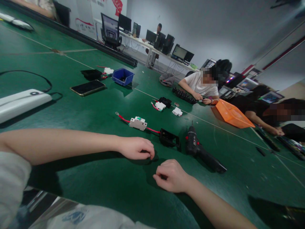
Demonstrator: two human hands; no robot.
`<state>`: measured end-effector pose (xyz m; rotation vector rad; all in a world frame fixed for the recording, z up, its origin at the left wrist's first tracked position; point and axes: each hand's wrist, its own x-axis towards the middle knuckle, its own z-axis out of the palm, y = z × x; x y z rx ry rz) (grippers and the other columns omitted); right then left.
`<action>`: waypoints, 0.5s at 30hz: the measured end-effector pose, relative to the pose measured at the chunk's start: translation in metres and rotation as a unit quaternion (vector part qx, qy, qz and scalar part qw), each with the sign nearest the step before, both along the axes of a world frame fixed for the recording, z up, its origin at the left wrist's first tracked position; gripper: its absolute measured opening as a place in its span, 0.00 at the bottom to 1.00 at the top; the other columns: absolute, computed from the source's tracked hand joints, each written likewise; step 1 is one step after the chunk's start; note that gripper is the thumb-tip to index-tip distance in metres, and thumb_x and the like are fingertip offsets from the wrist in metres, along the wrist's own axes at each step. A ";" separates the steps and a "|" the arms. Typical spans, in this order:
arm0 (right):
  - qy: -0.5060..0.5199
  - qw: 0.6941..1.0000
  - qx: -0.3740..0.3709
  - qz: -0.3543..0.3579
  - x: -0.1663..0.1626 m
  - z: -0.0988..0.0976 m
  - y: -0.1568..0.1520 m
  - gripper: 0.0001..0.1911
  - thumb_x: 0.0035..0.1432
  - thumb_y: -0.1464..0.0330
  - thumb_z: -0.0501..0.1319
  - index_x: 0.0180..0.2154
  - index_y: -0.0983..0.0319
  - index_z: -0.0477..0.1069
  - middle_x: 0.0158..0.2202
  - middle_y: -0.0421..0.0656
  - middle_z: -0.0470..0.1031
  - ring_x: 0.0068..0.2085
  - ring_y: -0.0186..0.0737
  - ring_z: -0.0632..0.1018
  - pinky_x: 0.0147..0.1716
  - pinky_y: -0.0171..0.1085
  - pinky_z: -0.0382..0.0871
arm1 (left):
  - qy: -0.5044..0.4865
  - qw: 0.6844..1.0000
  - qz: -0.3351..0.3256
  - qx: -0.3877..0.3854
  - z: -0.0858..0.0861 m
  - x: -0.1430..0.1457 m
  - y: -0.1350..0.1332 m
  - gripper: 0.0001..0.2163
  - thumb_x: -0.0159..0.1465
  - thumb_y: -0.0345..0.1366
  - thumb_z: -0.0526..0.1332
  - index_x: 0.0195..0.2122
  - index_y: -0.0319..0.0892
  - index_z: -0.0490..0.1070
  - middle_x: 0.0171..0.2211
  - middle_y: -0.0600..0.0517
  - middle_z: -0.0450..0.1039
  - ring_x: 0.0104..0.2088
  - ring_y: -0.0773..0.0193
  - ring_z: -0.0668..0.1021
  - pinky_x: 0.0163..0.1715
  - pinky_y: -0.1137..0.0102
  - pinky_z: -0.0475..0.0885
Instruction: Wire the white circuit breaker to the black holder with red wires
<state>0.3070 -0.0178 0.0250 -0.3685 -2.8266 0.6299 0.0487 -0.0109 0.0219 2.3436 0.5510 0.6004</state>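
My left hand [137, 148] rests on the green table [107, 184] with its fingers curled in a pinch; whatever is in them is hidden. My right hand [171, 176] lies just below and to the right, fingers curled under, a dark bit showing at the fingertips. Beyond my left hand lies a white circuit breaker [138, 123] with red wires, joined to a small black box [169, 139]. A black electric screwdriver [201, 149] lies to the right of the box.
A phone [87, 87], a blue bin [123, 76] and a black tray [91, 74] sit at the back left. A white power strip [21, 103] lies at far left. Two people work at the right near an orange tray [232, 114]. More breakers [160, 106] lie mid-table.
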 end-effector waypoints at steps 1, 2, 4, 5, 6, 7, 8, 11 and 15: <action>0.000 1.000 0.000 0.001 0.000 0.000 0.000 0.14 0.62 0.69 0.59 0.24 0.60 0.64 0.17 0.34 0.64 0.20 0.30 0.66 0.25 0.34 0.54 | -0.001 1.000 0.000 0.000 0.000 0.000 0.000 0.09 0.68 0.27 0.57 0.42 0.43 0.76 0.39 0.49 0.78 0.42 0.63 0.78 0.47 0.72 0.71; 0.000 1.000 0.001 0.001 0.000 0.000 0.000 0.13 0.62 0.69 0.59 0.24 0.60 0.64 0.17 0.34 0.64 0.20 0.30 0.66 0.25 0.34 0.54 | -0.002 1.000 0.000 0.000 0.000 0.000 0.000 0.09 0.68 0.27 0.57 0.41 0.43 0.76 0.38 0.49 0.79 0.42 0.63 0.78 0.47 0.72 0.71; 0.000 1.000 0.004 0.002 0.000 -0.001 0.001 0.13 0.62 0.69 0.59 0.24 0.60 0.64 0.17 0.34 0.64 0.20 0.30 0.66 0.26 0.35 0.54 | -0.003 1.000 -0.002 0.002 0.000 0.000 0.001 0.08 0.67 0.27 0.58 0.41 0.43 0.76 0.38 0.49 0.79 0.42 0.63 0.78 0.47 0.72 0.71; 0.000 1.000 0.006 0.002 0.000 -0.002 0.001 0.13 0.62 0.69 0.59 0.24 0.60 0.64 0.17 0.34 0.64 0.20 0.30 0.66 0.26 0.35 0.54 | -0.003 1.000 -0.004 0.002 0.000 0.000 0.001 0.08 0.68 0.27 0.58 0.41 0.43 0.76 0.38 0.49 0.79 0.42 0.63 0.78 0.47 0.72 0.71; 0.000 1.000 0.007 0.002 0.000 -0.002 0.001 0.13 0.62 0.69 0.59 0.24 0.60 0.65 0.17 0.34 0.64 0.20 0.30 0.66 0.26 0.35 0.54 | -0.003 1.000 -0.005 0.003 0.000 0.000 0.001 0.08 0.68 0.27 0.58 0.41 0.43 0.76 0.38 0.49 0.79 0.42 0.63 0.78 0.47 0.72 0.71; 0.000 1.000 0.008 0.002 0.001 -0.002 0.001 0.13 0.62 0.69 0.59 0.24 0.60 0.65 0.17 0.34 0.64 0.20 0.30 0.66 0.26 0.35 0.54 | -0.004 1.000 -0.005 0.003 0.000 0.000 0.001 0.08 0.68 0.27 0.57 0.41 0.43 0.76 0.38 0.49 0.78 0.42 0.63 0.78 0.47 0.72 0.71; -0.001 1.000 0.009 0.000 0.001 -0.002 0.001 0.13 0.62 0.69 0.59 0.24 0.60 0.65 0.17 0.34 0.64 0.20 0.30 0.66 0.26 0.35 0.54 | -0.004 1.000 -0.005 0.003 0.000 0.000 0.001 0.08 0.68 0.27 0.57 0.41 0.43 0.76 0.38 0.49 0.78 0.42 0.63 0.78 0.47 0.73 0.71; 0.000 1.000 0.007 -0.003 0.001 -0.002 0.000 0.13 0.62 0.69 0.59 0.24 0.60 0.65 0.17 0.34 0.65 0.20 0.30 0.66 0.26 0.35 0.54 | -0.006 1.000 -0.004 0.002 -0.001 0.000 0.000 0.08 0.68 0.28 0.57 0.41 0.43 0.76 0.38 0.49 0.79 0.42 0.63 0.78 0.47 0.73 0.71; 0.003 1.000 0.004 -0.002 0.000 -0.001 0.001 0.14 0.62 0.69 0.59 0.24 0.60 0.65 0.17 0.34 0.65 0.20 0.30 0.66 0.26 0.35 0.54 | -0.007 1.000 -0.002 -0.001 -0.001 0.000 0.000 0.08 0.68 0.27 0.58 0.41 0.43 0.76 0.39 0.49 0.79 0.42 0.63 0.78 0.47 0.73 0.71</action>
